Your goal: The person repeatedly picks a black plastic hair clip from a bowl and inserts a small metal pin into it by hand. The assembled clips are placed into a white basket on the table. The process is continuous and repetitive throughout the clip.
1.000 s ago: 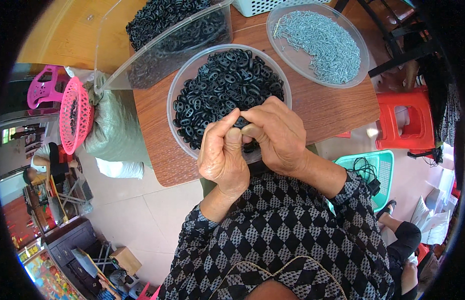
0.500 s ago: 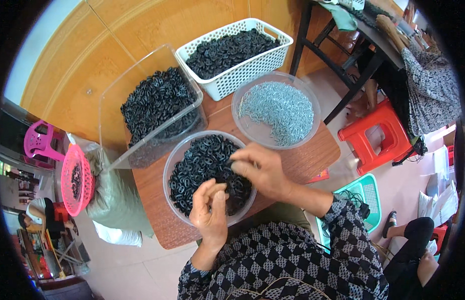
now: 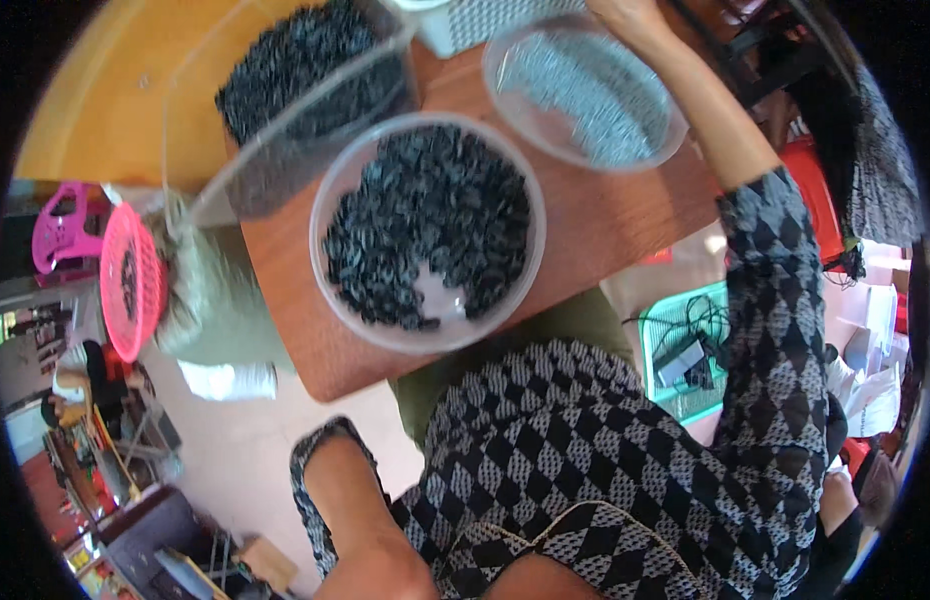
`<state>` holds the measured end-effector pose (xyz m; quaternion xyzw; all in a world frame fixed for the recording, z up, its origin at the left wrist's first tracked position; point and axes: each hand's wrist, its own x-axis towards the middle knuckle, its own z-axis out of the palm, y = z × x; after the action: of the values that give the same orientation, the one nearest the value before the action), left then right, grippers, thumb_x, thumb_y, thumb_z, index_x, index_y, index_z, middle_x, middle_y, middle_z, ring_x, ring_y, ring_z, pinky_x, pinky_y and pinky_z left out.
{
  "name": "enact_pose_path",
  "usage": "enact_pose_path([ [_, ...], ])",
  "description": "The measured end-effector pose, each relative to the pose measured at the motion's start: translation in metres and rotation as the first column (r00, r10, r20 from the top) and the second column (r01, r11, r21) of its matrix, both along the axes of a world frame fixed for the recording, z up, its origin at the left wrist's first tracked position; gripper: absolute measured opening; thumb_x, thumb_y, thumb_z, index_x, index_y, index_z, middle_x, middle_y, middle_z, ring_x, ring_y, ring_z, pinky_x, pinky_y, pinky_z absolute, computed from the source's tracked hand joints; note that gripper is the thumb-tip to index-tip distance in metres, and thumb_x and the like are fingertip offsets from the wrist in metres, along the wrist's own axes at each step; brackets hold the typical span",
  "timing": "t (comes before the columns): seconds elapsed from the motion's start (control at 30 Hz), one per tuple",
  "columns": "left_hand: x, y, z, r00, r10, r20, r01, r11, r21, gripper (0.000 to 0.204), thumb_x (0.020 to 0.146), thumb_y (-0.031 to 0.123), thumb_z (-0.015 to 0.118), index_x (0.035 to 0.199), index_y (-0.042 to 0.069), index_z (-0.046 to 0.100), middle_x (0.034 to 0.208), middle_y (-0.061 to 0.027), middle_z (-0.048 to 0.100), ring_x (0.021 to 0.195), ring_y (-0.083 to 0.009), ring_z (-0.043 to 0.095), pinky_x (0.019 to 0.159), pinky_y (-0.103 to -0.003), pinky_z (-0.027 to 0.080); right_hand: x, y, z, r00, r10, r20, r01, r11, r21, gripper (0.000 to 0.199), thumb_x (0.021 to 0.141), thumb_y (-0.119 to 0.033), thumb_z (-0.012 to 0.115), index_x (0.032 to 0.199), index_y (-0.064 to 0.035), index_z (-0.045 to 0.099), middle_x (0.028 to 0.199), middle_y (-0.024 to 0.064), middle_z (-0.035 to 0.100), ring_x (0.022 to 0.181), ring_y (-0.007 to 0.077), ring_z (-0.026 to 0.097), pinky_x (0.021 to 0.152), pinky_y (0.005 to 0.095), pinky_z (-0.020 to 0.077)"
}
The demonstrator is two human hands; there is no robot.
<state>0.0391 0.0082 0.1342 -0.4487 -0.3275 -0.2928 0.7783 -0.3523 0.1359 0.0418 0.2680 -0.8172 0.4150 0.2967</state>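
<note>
My right arm stretches far forward, and my right hand (image 3: 627,14) is cut off by the upper edge, beside the white basket (image 3: 455,28) and above the tub of metal pins (image 3: 605,95). Its fingers do not show. Drawn back close to my body, my left hand (image 3: 385,572) is low in the picture, with its fingers hidden. In front of me stands a round clear tub (image 3: 322,290) of small black oval parts (image 3: 430,220). A patch of its bottom shows through near the front.
A clear bin (image 3: 320,120) of more black parts tilts at the back left. Beside the wooden table (image 3: 330,365) are a sack (image 3: 220,300) and a pink basket (image 3: 135,285). On the right, a green basket (image 3: 675,400) holds a black cable, near a red stool (image 3: 815,200).
Both hands have left the tub of black parts: the right went forward and right, the left back toward my body. My view has tilted down, and the tub looks closer.
</note>
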Motion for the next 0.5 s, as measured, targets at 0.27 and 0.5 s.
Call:
enact_pose_path([
  [0.27, 0.020, 0.020, 0.006, 0.958, -0.019, 0.288, 0.030, 0.999, -0.035, 0.043, 0.097, 0.022, 0.030, 0.132, 0.000, 0.038, 0.138, -0.0201, 0.035, 0.126, -0.0344, 0.032, 0.106, -0.046, 0.027, 0.138, 0.013, -0.039, 0.855, 0.471, 0.218, -0.496, 0.865, 0.078, 0.014, 0.073, -0.009, 0.061, 0.085, -0.0031, 0.065, 0.082, 0.0169, 0.064, 0.077, 0.0302, 0.062, 0.069, 0.0369, 0.0487],
  [0.5, 0.033, 0.015, -0.002, 0.872, -0.104, 0.479, 0.199, 0.968, -0.152, 0.041, 0.095, 0.021, 0.035, 0.126, -0.003, 0.043, 0.135, -0.0192, 0.040, 0.123, -0.0319, 0.038, 0.105, -0.043, 0.030, 0.186, -0.019, -0.033, 0.635, 0.736, 0.236, -0.772, 0.591, 0.234, 0.008, 0.069, -0.005, 0.062, 0.077, -0.0050, 0.064, 0.073, 0.0108, 0.060, 0.078, 0.0282, 0.058, 0.067, 0.0394, 0.0469],
])
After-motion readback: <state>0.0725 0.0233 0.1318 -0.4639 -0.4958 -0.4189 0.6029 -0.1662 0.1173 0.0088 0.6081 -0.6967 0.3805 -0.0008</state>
